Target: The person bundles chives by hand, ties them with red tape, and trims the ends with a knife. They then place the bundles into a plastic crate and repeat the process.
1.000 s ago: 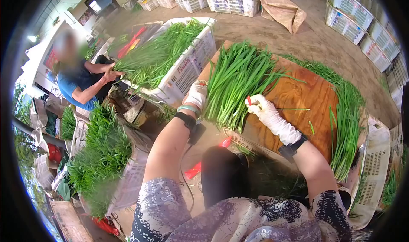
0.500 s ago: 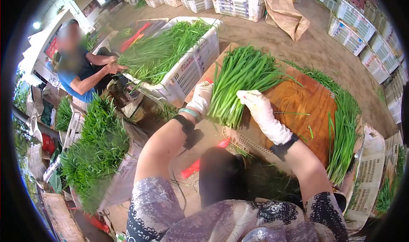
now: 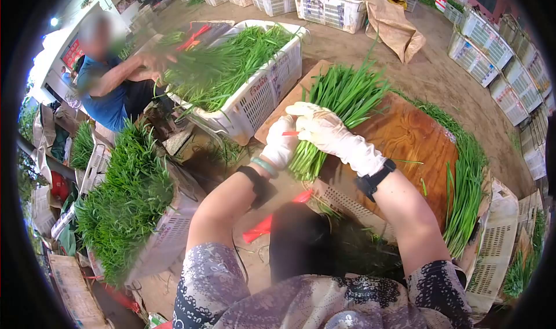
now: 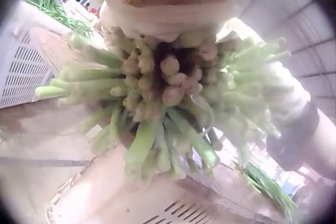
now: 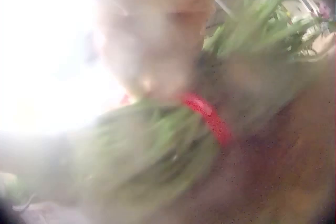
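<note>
Where hands (image 3: 280,141) (image 3: 325,130) meet, green bunch (image 3: 347,92), apparently between them

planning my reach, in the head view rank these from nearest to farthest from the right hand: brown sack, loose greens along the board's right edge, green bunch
From the right hand:
1. Green bunch: right at the hand.
2. Loose greens: off to the right, along the board's edge.
3. Brown sack: on the floor, well beyond the board.

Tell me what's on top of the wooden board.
On the board lie a few scraps, with a bunch over its left part and a pile along its right edge. What bunch and pile cover can't be seen.
</note>
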Demonstrator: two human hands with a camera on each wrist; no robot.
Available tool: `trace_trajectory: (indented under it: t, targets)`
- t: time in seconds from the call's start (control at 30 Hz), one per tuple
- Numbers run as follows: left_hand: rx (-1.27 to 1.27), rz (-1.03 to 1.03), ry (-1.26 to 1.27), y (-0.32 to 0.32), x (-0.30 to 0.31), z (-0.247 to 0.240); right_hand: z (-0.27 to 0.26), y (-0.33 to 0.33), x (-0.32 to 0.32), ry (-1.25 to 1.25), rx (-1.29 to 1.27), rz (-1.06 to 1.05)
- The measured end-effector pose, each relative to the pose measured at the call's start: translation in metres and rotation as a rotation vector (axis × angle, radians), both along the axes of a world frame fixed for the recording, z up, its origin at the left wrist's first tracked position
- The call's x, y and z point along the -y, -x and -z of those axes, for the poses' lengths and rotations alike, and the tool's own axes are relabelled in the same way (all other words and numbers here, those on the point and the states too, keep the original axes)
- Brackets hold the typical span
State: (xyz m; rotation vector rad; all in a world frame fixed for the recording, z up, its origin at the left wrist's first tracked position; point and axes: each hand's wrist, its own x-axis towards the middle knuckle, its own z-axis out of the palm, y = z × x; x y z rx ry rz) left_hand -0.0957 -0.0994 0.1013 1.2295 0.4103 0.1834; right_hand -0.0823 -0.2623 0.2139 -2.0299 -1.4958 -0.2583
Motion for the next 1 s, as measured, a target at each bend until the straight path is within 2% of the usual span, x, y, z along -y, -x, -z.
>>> trace_trajectory:
  t: [0.07,0.13,0.2,0.23,0.3,0.33,0.43,0.47,0.57,0.6,0.67,0.7,0.73,0.8,0.83,0.9,0.93,0.97,1.0]
  targets:
    - [0.025,0.121,-0.52,0.024,0.01,-0.038,0.013,-0.004,-0.005,-0.043,-0.089,0.038]
    - [0.047,0.082,0.163,-0.003,-0.011,0.018,0.037,-0.007,-0.011,-0.051,-0.125,0.127]
    - [0.086,0.105,0.158,-0.009,-0.015,0.036,0.046,-0.005,-0.008,-0.018,-0.174,0.185]
    - [0.106,0.117,0.156,-0.006,-0.011,0.026,0.048,-0.005,-0.005,0.002,-0.192,0.214]
    - [0.121,0.183,-0.372,0.013,-0.002,0.001,0.053,-0.002,-0.002,0.005,-0.118,0.247]
    - [-0.03,0.096,0.429,0.002,-0.005,0.006,0.054,-0.004,-0.001,-0.001,-0.111,0.226]
    - [0.191,0.133,-1.016,0.024,-0.001,-0.018,0.048,-0.004,0.001,0.034,-0.146,0.21]
    - [0.251,0.084,-1.313,0.034,0.004,-0.034,0.049,-0.002,0.001,0.038,-0.146,0.235]
    - [0.368,-0.004,-1.5,0.042,0.017,-0.049,0.049,0.0,0.002,0.055,-0.008,0.309]
    - [0.468,-0.026,-1.208,0.038,0.017,-0.037,0.042,0.004,0.006,0.063,0.058,0.319]
    - [0.533,-0.092,-1.377,0.046,0.027,-0.067,0.022,0.017,0.012,0.037,0.237,0.349]
    - [0.568,-0.125,-1.466,0.05,0.031,-0.088,0.007,0.019,0.013,-0.025,0.238,0.346]
    - [0.493,-0.146,-1.47,0.054,0.033,-0.104,-0.007,0.021,0.012,-0.086,0.234,0.343]
    - [0.342,-0.23,-1.277,0.047,0.032,-0.105,-0.018,0.025,0.008,-0.236,0.225,0.358]
    - [0.288,-0.256,-1.167,0.043,0.031,-0.104,-0.015,0.023,0.007,-0.221,0.249,0.376]
    - [0.309,-0.255,-1.268,0.048,0.039,-0.092,0.011,0.02,0.003,-0.189,0.29,0.408]
    - [0.254,-0.231,-1.267,0.043,0.034,-0.066,0.025,0.022,0.004,-0.171,0.255,0.44]
    - [0.261,-0.185,-1.038,0.046,0.037,-0.047,0.038,0.025,0.007,-0.149,0.196,0.461]
    - [0.264,-0.161,-0.807,0.048,0.041,-0.029,0.05,0.026,0.005,-0.481,-0.655,0.378]
